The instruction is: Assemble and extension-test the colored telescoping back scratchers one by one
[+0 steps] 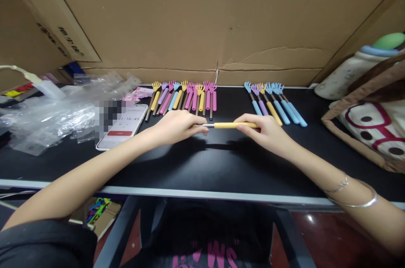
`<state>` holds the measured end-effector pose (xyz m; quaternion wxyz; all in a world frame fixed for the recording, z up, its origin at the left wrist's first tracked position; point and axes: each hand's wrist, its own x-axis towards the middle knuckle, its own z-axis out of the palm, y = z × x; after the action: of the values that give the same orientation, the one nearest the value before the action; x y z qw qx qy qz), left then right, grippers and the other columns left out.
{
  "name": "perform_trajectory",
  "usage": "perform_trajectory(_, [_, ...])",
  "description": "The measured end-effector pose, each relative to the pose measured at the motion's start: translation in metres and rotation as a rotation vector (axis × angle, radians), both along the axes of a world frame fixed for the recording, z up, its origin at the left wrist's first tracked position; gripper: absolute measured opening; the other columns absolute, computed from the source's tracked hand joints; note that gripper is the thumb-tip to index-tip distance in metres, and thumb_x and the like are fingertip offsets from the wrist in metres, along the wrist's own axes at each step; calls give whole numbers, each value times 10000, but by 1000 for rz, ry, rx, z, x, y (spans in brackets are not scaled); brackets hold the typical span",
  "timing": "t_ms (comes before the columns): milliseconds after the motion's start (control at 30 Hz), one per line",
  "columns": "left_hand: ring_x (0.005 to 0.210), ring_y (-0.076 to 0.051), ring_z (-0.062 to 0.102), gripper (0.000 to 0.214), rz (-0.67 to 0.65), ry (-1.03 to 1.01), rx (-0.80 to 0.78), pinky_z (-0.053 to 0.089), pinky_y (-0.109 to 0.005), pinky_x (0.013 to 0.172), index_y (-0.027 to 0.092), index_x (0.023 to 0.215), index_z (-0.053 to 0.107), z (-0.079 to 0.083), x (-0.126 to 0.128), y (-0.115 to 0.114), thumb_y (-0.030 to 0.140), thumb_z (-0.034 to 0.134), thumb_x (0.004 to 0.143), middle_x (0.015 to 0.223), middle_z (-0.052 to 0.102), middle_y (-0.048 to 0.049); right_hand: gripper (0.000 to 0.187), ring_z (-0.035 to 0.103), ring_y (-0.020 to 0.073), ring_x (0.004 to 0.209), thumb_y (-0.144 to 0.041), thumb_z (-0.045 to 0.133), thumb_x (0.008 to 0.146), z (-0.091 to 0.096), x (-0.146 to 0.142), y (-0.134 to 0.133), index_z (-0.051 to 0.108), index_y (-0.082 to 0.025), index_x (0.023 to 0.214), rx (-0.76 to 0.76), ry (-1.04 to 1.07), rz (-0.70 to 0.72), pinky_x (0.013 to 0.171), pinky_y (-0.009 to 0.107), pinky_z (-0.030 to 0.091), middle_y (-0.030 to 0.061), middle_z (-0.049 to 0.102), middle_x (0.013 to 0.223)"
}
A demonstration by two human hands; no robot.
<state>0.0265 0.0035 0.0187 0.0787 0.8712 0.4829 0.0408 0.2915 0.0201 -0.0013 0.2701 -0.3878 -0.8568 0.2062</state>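
Note:
Between my two hands, a back scratcher (225,125) with a yellow handle is held level above the black table. My left hand (180,127) closes on its metal rod; the claw end is hidden by the fingers. My right hand (264,133) is wrapped round the yellow handle. Behind my left hand lies a row of claw heads on dark rods with loose coloured handle sleeves (190,100) in pink, yellow, purple and blue. Beyond my right hand, several back scratchers with handles fitted (274,105) lie side by side, in blue, purple and yellow.
Clear plastic bags (63,108) pile up at the left, with a phone (125,124) showing a timer beside them. A bottle (351,70) and a patterned bag (373,127) stand at the right. Cardboard (190,19) walls the back. Below the table edge is a box of colourful pieces (98,211).

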Motion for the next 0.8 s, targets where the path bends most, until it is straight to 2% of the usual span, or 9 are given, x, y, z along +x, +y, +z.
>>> perform_trajectory(100, [690, -145, 597, 340, -33, -95, -153, 307, -227, 609, 262, 947, 736, 3, -3, 1, 433, 446, 991, 744, 677, 22, 301, 433, 110, 490, -410, 527, 918, 0, 1, 0, 712, -172, 906, 35, -26, 19, 498, 248, 310, 3, 617, 628])
perform_trajectory(300, [656, -141, 573, 398, -7, -91, -232, 316, -232, 615, 270, 966, 742, 8, -4, -1, 459, 392, 990, 676, 625, 27, 282, 544, 130, 547, -389, 506, 938, -5, 2, 2, 693, -179, 936, 131, -84, 23, 550, 249, 367, 29, 682, 713])
perform_trajectory(533, [636, -131, 561, 422, -63, -142, -353, 307, -224, 581, 242, 970, 729, 8, -6, 3, 478, 379, 993, 626, 561, 29, 268, 594, 136, 569, -406, 505, 951, -8, 3, 0, 671, -197, 963, 193, -108, -1, 548, 243, 378, 33, 713, 754])
perform_trajectory(667, [644, -132, 561, 415, -68, -174, -355, 311, -225, 580, 238, 962, 726, 6, -7, 4, 494, 401, 992, 631, 566, 30, 263, 604, 137, 600, -408, 499, 970, -3, 5, 0, 670, -210, 954, 314, -151, 11, 574, 248, 393, 32, 724, 782])
perform_trajectory(800, [671, -140, 587, 363, -28, -135, -262, 307, -226, 591, 245, 965, 703, 8, -8, 4, 514, 459, 971, 660, 631, 36, 312, 613, 157, 667, -435, 468, 992, 2, 7, -1, 690, -217, 968, 496, -248, -7, 582, 264, 374, 50, 702, 783])
